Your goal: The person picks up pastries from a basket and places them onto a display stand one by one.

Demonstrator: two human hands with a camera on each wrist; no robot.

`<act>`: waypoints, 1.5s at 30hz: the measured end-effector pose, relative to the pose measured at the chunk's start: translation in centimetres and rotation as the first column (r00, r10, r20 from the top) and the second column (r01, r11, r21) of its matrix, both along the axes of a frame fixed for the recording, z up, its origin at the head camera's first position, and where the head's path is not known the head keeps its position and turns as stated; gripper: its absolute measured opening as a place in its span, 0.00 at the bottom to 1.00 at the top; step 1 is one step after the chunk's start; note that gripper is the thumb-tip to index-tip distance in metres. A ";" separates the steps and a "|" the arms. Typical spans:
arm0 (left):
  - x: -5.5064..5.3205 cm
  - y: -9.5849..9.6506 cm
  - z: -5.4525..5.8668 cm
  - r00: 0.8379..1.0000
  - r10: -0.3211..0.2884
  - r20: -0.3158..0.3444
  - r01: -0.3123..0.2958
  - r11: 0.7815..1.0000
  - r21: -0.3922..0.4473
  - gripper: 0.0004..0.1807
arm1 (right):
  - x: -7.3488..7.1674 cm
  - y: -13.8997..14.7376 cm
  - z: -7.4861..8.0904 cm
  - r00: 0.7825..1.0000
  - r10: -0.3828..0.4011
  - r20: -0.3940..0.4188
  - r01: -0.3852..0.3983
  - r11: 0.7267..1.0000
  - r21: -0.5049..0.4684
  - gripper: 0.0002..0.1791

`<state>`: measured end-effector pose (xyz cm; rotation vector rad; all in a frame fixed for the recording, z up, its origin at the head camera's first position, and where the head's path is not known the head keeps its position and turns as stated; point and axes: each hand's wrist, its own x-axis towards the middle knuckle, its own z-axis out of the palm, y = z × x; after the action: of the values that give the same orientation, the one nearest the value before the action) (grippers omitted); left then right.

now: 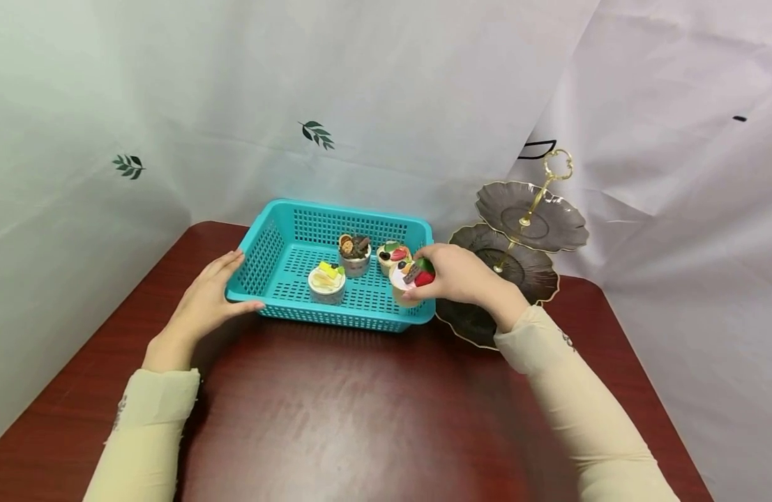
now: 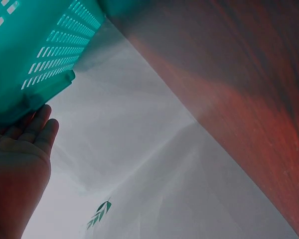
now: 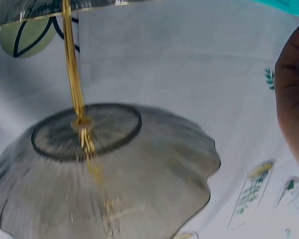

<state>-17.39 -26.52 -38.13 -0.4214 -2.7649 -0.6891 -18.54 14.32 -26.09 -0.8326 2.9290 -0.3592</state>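
The fingers (image 1: 431, 252) of your right hand (image 1: 464, 277) are clamped on a strawberry-topped cup (image 1: 399, 284), at the right end of the turquoise basket (image 1: 354, 210) (whether its base touches the basket floor, you cannot tell). Your left hand (image 1: 200, 303) rests on the basket's left end, thumb apart from the nearly straight fingers. Just behind the held cup stands a fruit-topped cup (image 1: 386, 265); left of that, a chocolate-topped cup (image 1: 356, 263), with a yellow-topped cup (image 1: 326, 291) nearer you. Right of the basket, the tiered stand (image 1: 549, 226) stands on the red-brown counter (image 1: 348, 404), before white cloth (image 1: 392, 84).
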 end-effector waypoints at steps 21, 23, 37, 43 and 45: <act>-0.2 -0.2 -0.1 1.000 -0.012 0.006 0.012 1.000 0.009 0.57 | 1.9 2.3 5.5 1.000 -0.003 -0.013 0.002 0.999 -0.036 0.32; -0.2 -0.3 -0.1 1.000 -0.008 0.008 0.008 1.000 0.009 0.57 | 1.9 2.5 5.9 1.000 -0.004 -0.022 0.003 0.999 -0.040 0.32; -0.2 -0.2 -0.4 1.000 -0.024 -0.003 0.024 1.000 0.013 0.57 | 2.6 3.8 8.2 0.994 -0.085 -0.069 0.082 0.996 -0.040 0.27; -0.1 -0.4 -0.2 1.000 -0.020 -0.005 0.020 1.000 0.018 0.57 | 2.7 4.5 9.6 0.988 -0.130 -0.087 0.127 0.991 -0.044 0.29; -0.1 -0.3 -0.2 1.000 -0.023 -0.003 0.023 1.000 0.020 0.57 | 2.8 4.9 9.9 0.985 -0.150 -0.089 0.145 0.988 -0.054 0.28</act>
<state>-17.49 -26.86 -38.32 -0.4508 -2.7520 -0.7200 -15.78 19.20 -16.18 -0.6557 3.0894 -0.4116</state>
